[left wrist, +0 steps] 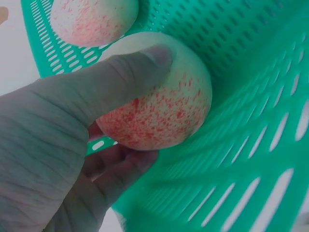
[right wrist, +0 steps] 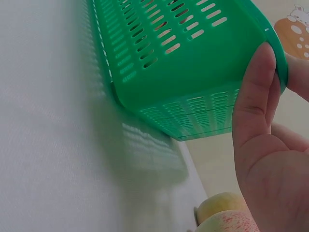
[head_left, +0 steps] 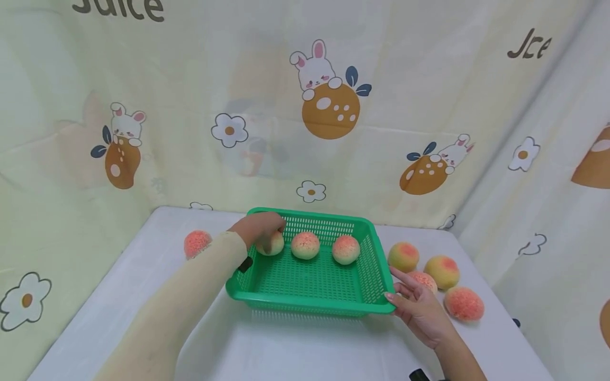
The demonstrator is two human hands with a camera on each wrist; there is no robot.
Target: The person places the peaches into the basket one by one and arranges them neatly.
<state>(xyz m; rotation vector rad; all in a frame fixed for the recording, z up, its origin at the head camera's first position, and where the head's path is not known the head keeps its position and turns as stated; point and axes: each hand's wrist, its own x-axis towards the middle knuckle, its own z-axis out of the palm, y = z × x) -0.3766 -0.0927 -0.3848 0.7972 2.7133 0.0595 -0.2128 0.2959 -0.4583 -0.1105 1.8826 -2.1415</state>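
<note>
My left hand (head_left: 257, 228) clamps a peach (left wrist: 159, 96) at frame centre; right hand (head_left: 419, 309) pinches the basket (head_left: 305, 302) rim; letting go carelessly could roll it

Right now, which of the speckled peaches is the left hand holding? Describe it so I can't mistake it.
Find the green slotted plastic basket mid-table. Three red-speckled peaches sit in a row along its far wall. The held peach is the leftmost, in the far left corner, and the only one with the left hand curled over it.
</note>
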